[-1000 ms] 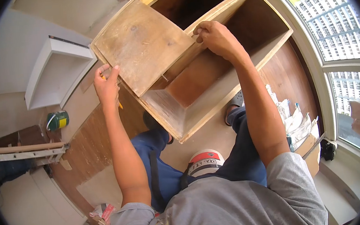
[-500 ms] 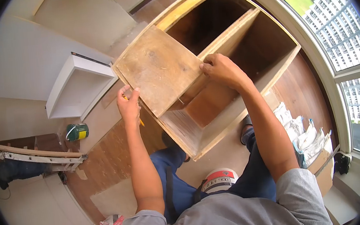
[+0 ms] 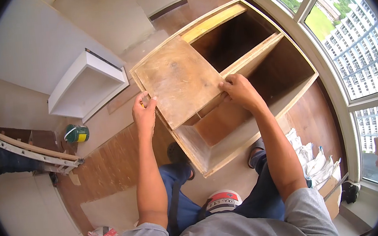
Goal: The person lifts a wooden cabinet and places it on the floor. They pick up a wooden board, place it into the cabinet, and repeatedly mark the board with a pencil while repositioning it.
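Note:
A square plywood board [image 3: 178,80] lies across the left part of an open wooden cabinet [image 3: 247,155], which has two dark compartments on the right and far side. My right hand [image 3: 242,92] is closed on the board's right edge, fingers and thumb pinching it beside the cabinet's divider [image 3: 255,52]. At the opposite edge, my left hand [image 3: 145,115] is closed around a yellow pencil [image 3: 142,105], mostly hidden by the fingers. Its thumb and fingertips are by the cabinet's left rim; whether they press on the board I cannot tell.
A white open box [image 3: 88,84] stands at the left, with a green paint can [image 3: 76,133] below it. A ladder [image 3: 33,151] lies at far left. White sacks [image 3: 316,160] sit by the window on the right. A white bucket [image 3: 224,201] is between my legs.
My head view has shifted, so the cabinet sits slightly lower and further right. Both hands stay at the board's opposite edges; the pencil shows less in my left hand.

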{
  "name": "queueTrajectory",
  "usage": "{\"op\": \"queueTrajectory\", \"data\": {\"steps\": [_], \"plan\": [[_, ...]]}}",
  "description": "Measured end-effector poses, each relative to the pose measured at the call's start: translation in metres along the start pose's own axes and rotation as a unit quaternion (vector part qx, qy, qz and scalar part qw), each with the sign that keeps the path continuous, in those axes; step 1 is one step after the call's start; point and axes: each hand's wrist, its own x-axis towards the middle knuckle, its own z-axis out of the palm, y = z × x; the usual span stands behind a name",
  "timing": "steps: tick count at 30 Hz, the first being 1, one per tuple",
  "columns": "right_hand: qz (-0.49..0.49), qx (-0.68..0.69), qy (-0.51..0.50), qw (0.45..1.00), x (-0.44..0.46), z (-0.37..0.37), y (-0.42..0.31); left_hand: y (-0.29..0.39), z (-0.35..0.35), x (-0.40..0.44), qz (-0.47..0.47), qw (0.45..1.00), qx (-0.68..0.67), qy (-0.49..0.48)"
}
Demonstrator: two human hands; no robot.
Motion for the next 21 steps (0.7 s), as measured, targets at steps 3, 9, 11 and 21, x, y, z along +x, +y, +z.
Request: {"op": "queueTrajectory", "data": {"steps": [3, 9, 11, 21], "plan": [[-0.023, -0.027, 0.014, 0.999, -0.004, 0.0, -0.002, -0.009, 0.002, 0.004, 0.011, 1.0, -0.012, -0.007], [-0.034, -0.073, 0.022, 0.996, 0.006, -0.002, 0.007, -0.025, 0.0, 0.012, 0.048, 0.998, 0.033, -0.008], [-0.03, -0.077, 0.036, 0.996, 0.004, 0.0, 0.005, -0.03, 0.0, 0.016, 0.076, 0.995, 0.063, 0.006], [0.019, 0.152, -0.021, 0.988, 0.004, -0.003, -0.005, 0.001, 0.007, -0.001, 0.023, 0.999, 0.047, 0.012]]}}
